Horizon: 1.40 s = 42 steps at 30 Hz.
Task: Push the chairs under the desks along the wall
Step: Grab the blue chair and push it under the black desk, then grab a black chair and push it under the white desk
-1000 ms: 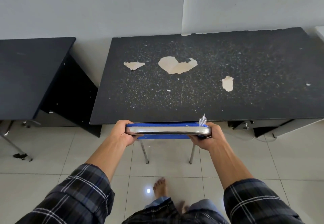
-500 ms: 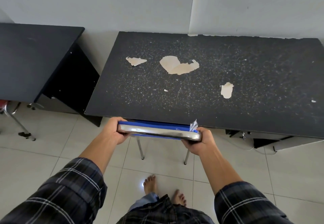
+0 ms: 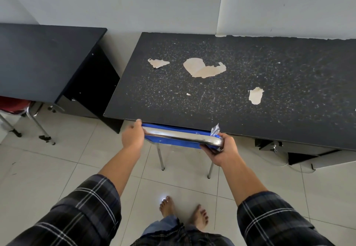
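A blue chair (image 3: 173, 141) with a chrome top rail and metal legs stands tucked under the front edge of a scuffed black desk (image 3: 221, 95) against the wall; its seat is hidden beneath the desk. My left hand (image 3: 133, 137) grips the left end of the backrest rail. My right hand (image 3: 224, 150) grips the right end, fingers curled under the rail. A torn bit of clear plastic sticks up at the rail's right corner.
A second black desk (image 3: 38, 61) stands to the left by the wall, with a red chair (image 3: 13, 105) on chrome legs partly under it. Loose dark parts and a cable lie on the tiled floor under the desk's right side (image 3: 300, 153). My bare feet (image 3: 183, 213) stand behind the chair.
The blue chair has slid further in under the desk, its backrest now at the desk edge. My view has swung left, bringing the red chair into sight.
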Available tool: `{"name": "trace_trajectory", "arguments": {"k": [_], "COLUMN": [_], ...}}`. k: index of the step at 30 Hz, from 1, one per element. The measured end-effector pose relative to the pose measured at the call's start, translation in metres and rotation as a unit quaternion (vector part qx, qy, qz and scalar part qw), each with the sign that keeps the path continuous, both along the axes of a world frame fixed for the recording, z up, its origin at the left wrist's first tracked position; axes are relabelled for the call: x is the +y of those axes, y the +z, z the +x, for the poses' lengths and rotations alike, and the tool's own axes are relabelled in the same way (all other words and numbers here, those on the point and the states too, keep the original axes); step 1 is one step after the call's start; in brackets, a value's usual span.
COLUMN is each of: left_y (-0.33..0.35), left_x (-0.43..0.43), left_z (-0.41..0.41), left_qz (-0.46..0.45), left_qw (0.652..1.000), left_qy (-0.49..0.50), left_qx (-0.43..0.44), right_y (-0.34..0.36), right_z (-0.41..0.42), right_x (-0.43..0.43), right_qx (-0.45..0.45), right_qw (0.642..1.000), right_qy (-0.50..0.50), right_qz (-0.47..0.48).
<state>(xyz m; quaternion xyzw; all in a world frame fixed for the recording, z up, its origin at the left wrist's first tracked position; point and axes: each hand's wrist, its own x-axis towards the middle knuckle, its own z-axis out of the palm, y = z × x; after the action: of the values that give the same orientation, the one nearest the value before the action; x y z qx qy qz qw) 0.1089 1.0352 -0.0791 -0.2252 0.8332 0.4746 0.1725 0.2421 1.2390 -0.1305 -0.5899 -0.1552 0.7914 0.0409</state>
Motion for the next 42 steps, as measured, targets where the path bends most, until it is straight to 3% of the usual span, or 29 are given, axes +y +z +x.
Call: {"name": "trace_trajectory", "arguments": {"k": [2,8,15,18,23,31,34,42], "left_y": [-0.002,0.002,0.011,0.015,0.024,0.038,0.046,0.058], "left_x": [-0.002,-0.011,-0.053,-0.076,-0.109,-0.12,-0.092,0.002], "left_z": [0.006,0.02,0.045,0.058,0.086,0.163,0.212,0.379], "left_qz": [-0.042,-0.09,-0.141,-0.153,-0.173,-0.218,-0.204,-0.196], "left_qw": [0.995,0.974,0.894,0.852,0.832,0.779,0.747,0.607], "left_qy": [-0.083,-0.195,-0.402,-0.463,-0.482,-0.545,-0.595,-0.731], "left_qx": [0.046,0.077,0.143,0.19,0.214,0.221,0.216,0.242], "right_y": [0.003,0.023,0.055,0.071,0.074,0.085,0.085,0.088], "right_z": [0.003,0.019,0.045,0.059,0.085,0.189,0.249,0.441], "right_x": [-0.004,-0.03,-0.081,-0.117,-0.168,-0.209,-0.203,-0.176], "right_qx": [-0.009,-0.008,0.035,0.029,0.022,-0.087,-0.149,-0.27], "right_qw": [0.999,0.994,0.961,0.939,0.893,0.794,0.77,0.786], "right_qy": [0.006,0.038,0.117,0.158,0.202,0.265,0.263,0.162], "right_qz": [0.032,0.101,0.248,0.302,0.402,0.54,0.562,0.532]}}
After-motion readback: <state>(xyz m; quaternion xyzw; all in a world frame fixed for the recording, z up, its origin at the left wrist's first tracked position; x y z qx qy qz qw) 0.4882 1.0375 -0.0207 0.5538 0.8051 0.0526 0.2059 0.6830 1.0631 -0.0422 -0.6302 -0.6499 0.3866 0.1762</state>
